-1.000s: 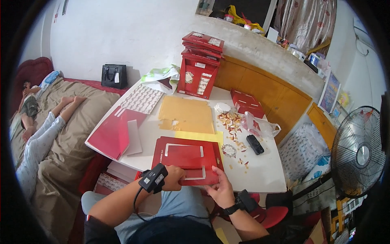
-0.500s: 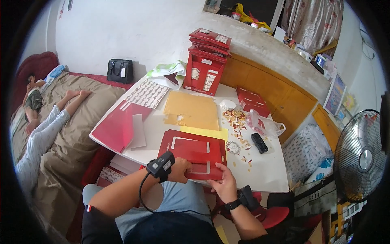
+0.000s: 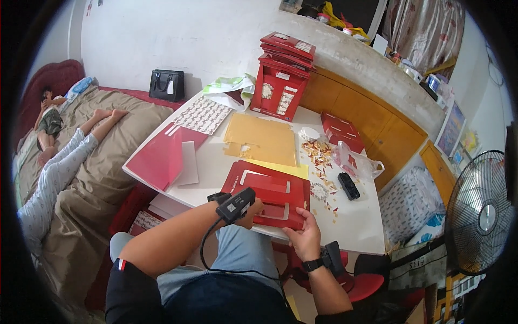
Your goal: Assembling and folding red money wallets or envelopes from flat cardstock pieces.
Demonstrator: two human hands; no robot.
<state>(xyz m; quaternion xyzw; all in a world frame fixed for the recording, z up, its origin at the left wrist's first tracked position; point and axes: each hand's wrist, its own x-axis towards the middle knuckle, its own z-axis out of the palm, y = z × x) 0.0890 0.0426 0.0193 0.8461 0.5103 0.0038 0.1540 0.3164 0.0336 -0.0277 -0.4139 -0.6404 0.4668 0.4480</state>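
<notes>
My two bare hands are on a red card panel [image 3: 261, 185] with pale-rimmed rectangular slots, at the near edge of a white table [image 3: 360, 227]. My right hand [image 3: 305, 233] grips the panel's lower right corner, fingers along its side, thumb at its bottom edge. My left hand [image 3: 251, 214] is bent in at the lower slot's left end; a black wrist device [image 3: 236, 206] hides most of it, so I cannot tell how firmly it holds.

Only a thin strip of table shows below the panel. The openest room is the front right corner, with a few loose scraps near the panel. To the left, a bare band separates the panel from a pink folder [image 3: 156, 156]. Ahead, a yellow sheet [image 3: 291, 169] and tan cardboard [image 3: 263, 137] crowd its far edge; to the right are a ring of pale bits [image 3: 320, 190] and, farther off, a black handheld object [image 3: 348, 186].

Compared with one second ago, my left forearm reaches farther in, and its wrist device now covers the panel's lower left. My view has shifted; the cardboard, scraps and folder lie as before.
</notes>
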